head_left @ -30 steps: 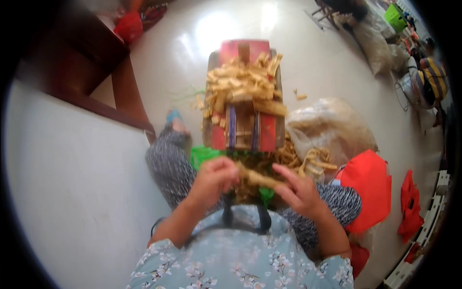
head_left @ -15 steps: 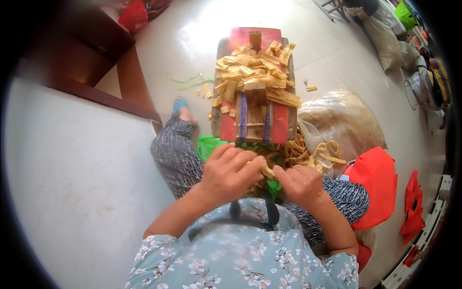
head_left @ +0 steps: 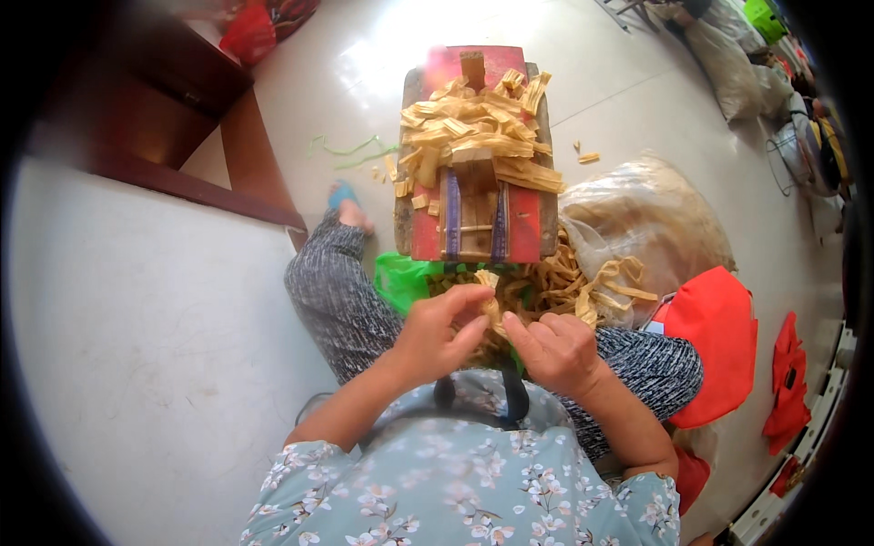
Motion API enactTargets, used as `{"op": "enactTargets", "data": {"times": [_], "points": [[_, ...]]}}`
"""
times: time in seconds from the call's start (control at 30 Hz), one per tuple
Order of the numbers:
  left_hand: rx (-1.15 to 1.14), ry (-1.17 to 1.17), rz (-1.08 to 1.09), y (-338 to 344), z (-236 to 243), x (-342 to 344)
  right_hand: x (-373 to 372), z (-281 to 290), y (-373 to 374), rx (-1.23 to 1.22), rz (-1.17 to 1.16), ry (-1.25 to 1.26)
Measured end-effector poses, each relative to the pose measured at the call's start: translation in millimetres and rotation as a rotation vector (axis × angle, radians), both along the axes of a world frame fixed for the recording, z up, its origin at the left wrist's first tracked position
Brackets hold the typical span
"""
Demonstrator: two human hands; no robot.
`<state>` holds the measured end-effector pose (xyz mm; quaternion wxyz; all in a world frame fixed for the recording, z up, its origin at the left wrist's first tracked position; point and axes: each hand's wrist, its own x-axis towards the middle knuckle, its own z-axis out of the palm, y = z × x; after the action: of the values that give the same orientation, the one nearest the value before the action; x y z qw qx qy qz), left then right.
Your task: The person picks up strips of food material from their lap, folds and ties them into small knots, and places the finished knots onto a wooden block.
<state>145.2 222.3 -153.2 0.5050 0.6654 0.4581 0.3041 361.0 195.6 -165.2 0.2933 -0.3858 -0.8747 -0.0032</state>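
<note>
Little yellow strip (head_left: pixel 494 309) held up between two hands, just off the bench's near edge: my bet is it springs loose.
Right hand (head_left: pixel 557 350) looks curled with its thumb clamped on the strip's lower part; the left hand (head_left: pixel 442 335) has fingertips against it higher up, but I can't tell if they're actually pinching. If that right thumb slackens, I'd guess the roll unwinds and drops among the loose strips (head_left: pixel 557 273) below. Also, on the wooden bench (head_left: pixel 425 238), the pile (head_left: pixel 473 123) crowds the far half and one piece pokes past the right edge, so a bump there could knock bits onto the floor (head_left: pixel 605 114).
</note>
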Motion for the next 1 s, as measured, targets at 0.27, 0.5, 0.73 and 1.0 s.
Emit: {"op": "enactTargets", "data": {"times": [0.27,0.5,0.73,1.0], "points": [[0.361,-0.003,-0.074,4,-10,-3,-2,-3,-3,-0.170,0.039,0.171],[0.590,0.173,0.115,-2,-21,-9,-3,5,-7,-0.374,0.082,0.117],[0.955,0.348,-0.198,4,9,-12,4,12,3,-0.621,0.109,0.338],[0.891,0.429,-0.351,-1,-14,-32,17,11,10,-0.816,0.251,-0.025]]}}
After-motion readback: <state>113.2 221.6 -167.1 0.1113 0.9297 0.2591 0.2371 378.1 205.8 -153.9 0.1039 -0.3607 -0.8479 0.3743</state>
